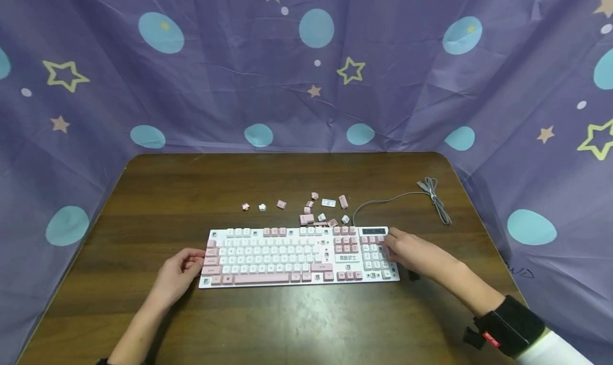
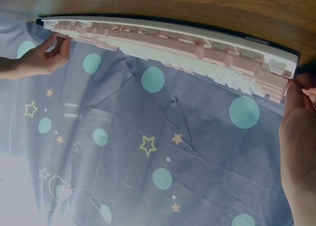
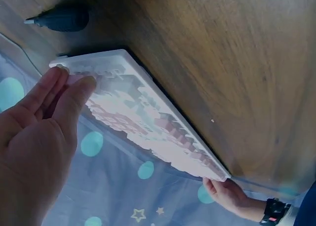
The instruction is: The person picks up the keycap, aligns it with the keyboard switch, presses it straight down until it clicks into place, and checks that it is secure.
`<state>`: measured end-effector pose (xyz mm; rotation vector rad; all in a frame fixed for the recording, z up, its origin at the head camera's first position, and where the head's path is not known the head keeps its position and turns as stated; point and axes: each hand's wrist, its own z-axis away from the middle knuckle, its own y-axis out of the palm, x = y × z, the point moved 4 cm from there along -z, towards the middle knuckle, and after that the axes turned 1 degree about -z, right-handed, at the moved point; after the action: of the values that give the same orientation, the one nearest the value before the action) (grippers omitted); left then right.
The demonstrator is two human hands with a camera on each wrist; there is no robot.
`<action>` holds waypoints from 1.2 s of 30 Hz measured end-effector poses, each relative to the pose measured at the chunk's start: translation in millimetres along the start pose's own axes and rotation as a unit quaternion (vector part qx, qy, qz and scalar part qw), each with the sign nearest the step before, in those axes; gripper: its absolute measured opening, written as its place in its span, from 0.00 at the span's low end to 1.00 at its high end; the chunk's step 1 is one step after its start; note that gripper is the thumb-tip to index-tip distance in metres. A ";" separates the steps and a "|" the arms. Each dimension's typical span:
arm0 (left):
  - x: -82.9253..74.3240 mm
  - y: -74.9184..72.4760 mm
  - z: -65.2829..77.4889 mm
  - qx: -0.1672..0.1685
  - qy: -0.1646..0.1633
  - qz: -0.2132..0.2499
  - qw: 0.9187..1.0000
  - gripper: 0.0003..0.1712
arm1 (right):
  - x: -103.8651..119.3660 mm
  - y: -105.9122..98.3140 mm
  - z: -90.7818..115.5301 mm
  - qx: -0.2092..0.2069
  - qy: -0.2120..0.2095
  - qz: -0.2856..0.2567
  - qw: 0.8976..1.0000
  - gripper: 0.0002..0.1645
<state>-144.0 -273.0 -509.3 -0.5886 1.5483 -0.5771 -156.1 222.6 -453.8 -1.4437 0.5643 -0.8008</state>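
A white and pink keyboard (image 1: 268,282) lies on the wooden table, with bare switch spots among its keycaps. My left hand (image 1: 176,277) is at the keyboard's left end, its thumb and fingers gripping the edge. At the number pad on the right end, my right hand (image 1: 414,253) pinches a pink keycap (image 3: 74,79) between thumb and fingertips, right over the keys. The fingers partly hide that keycap, so whether it is seated cannot be told. Behind the keyboard are several loose keycaps, among them a pink one (image 1: 281,204) and a white one (image 1: 262,207).
A grey cable (image 1: 392,197) runs from the keyboard's back to a tied bundle (image 1: 433,195) at the right. Close to my right hand lies a small black tool (image 3: 64,18) with a pale tip. A patterned purple curtain (image 1: 215,99) hangs behind the table (image 1: 297,328).
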 end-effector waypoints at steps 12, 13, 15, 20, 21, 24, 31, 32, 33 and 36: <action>-1.0 -0.7 -1.7 0.000 0.005 0.004 1.000 0.09 | -5.7 -0.6 2.3 0.001 0.001 -0.039 0.999 0.11; -0.8 -0.8 -1.6 -0.001 0.006 0.004 1.000 0.09 | -5.8 -0.7 2.2 -0.001 -0.004 -0.036 0.999 0.11; -0.5 -1.0 -1.5 -0.004 0.009 0.006 1.000 0.09 | -6.0 -1.4 1.5 -0.010 -0.013 -0.034 0.999 0.11; -0.6 -1.8 -1.0 -0.009 0.010 0.007 1.000 0.09 | -9.9 -2.1 0.6 -0.029 -0.030 -0.064 0.997 0.11; -0.7 -1.9 -0.8 -0.010 0.011 0.006 1.000 0.09 | -10.9 -1.5 1.1 -0.032 -0.035 -0.072 0.996 0.10; -0.4 -2.1 0.1 -0.009 0.007 0.005 1.000 0.09 | -12.8 2.7 4.3 -0.057 -0.066 -0.073 0.993 0.09; -0.4 -2.7 0.2 0.004 -0.002 0.004 1.000 0.09 | -17.5 12.8 13.7 -0.117 -0.100 -0.086 0.984 0.12; -0.4 -2.6 -0.3 0.005 -0.001 0.004 1.000 0.09 | -17.6 12.9 14.0 -0.121 -0.103 -0.086 0.984 0.12; -0.4 -2.5 -0.4 0.006 0.000 0.003 1.000 0.09 | -17.5 12.4 14.2 -0.125 -0.106 -0.085 0.983 0.12; -0.2 -1.9 -0.6 0.008 0.000 0.002 1.000 0.09 | -18.4 10.5 14.8 -0.123 -0.113 -0.094 0.981 0.13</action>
<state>-144.5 -274.3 -507.8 -0.5727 1.5438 -0.5872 -154.9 245.6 -465.4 -1.8114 0.3644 -0.7183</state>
